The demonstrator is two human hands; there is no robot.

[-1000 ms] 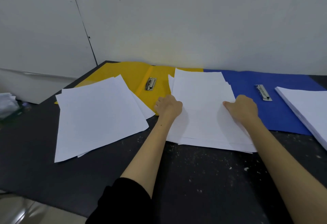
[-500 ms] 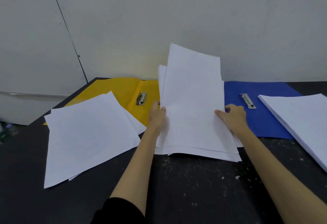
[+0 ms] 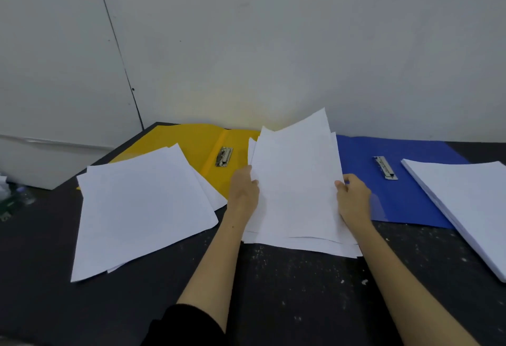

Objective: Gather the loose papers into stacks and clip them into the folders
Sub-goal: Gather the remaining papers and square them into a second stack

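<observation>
A loose bundle of white papers (image 3: 297, 187) stands tilted up off the black table, its lower edge near the tabletop and its sheets uneven at the top. My left hand (image 3: 243, 189) grips its left edge and my right hand (image 3: 353, 199) grips its right edge. Behind it lie an open yellow folder (image 3: 197, 143) with a metal clip (image 3: 224, 156) and an open blue folder (image 3: 394, 198) with its own clip (image 3: 385, 167). Another spread of white sheets (image 3: 142, 209) covers the yellow folder's left half.
A thick neat stack of white paper (image 3: 465, 203) lies at the right, partly over the blue folder. The black table (image 3: 301, 291) is speckled with white flecks. A white wall stands close behind the folders. Some clutter (image 3: 11, 198) sits off the table's left edge.
The middle papers lay flat under both hands a second ago. Both hands have since gripped their side edges and raised them upright. The top edge is now lower and more skewed than half a second ago.
</observation>
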